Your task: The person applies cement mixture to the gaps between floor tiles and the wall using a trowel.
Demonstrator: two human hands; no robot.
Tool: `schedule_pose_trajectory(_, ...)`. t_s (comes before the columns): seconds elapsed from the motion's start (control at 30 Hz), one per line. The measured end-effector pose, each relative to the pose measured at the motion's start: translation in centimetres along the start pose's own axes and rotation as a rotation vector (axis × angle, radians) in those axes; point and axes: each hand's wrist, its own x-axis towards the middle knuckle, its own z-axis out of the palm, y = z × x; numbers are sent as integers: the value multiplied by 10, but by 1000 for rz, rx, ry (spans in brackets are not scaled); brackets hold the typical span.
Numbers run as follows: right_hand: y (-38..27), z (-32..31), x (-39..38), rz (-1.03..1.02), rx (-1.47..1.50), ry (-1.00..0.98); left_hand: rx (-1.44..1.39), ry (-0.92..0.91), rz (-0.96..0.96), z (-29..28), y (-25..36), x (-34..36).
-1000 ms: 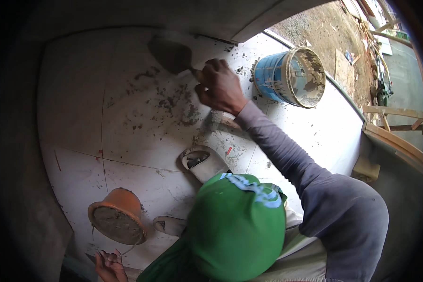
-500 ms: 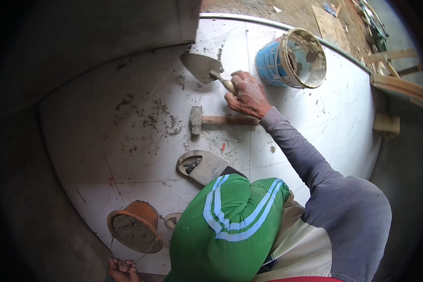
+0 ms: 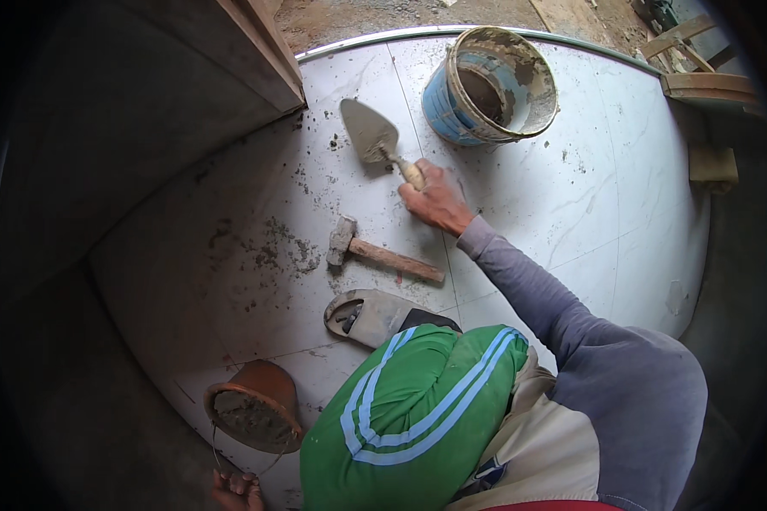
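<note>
My right hand [image 3: 437, 196] is closed round the wooden handle of a trowel, whose mortar-smeared blade [image 3: 368, 128] is flat over the tiles [image 3: 571, 221], left of a blue mortar-crusted bucket [image 3: 443, 106]. A hammer [image 3: 392, 260] with a wooden handle lies below that hand. At the lower left my left hand [image 3: 237, 489] grips the wire handle of a tilted orange bucket [image 3: 276, 387] holding grey mortar. A sandal [image 3: 362, 319] rests beside my green-trousered knee.
A dark wall [image 3: 128, 145] with a wooden jamb [image 3: 273, 60] borders the left. Beyond the threshold strip [image 3: 375, 36] is dirt ground with a board. Timber pieces [image 3: 699, 83] and a yellowish block [image 3: 712, 167] stand at the right.
The view has turned, showing more of the doorway. My right hand and trowel have moved toward the doorway side, uncovering the hammer. My left hand still holds the bucket handle.
</note>
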Motion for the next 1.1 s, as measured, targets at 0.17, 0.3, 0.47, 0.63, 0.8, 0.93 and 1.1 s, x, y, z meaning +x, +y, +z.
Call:
schedule_pose_trajectory(0.17, 50, -24, 25, -152, 101, 316, -371, 34, 57, -18, -34, 17)
schedule_pose_trajectory(0.3, 33, -27, 25, 8, 38, 247, -697, 48, -299, -17, -25, 36)
schedule_pose_trajectory(0.47, -31, -12, 7, -74, -103, 6, -772, -53, -316, -30, -49, 33)
schedule_pose_trajectory(0.63, -60, -17, 25, -159, -256, -111, -414, -145, -5, -51, -118, 35)
schedule_pose_trajectory(0.8, -63, -14, 33, -227, -336, 37, -811, -64, -479, -31, -212, 70)
schedule_pose_trajectory(0.93, -121, 26, -27, -321, 35, -453, -653, -109, -311, 11, -233, 86)
schedule_pose_trajectory(1.1, -234, 94, -99, -718, -133, -698, -1068, 30, -215, 56, -216, 109)
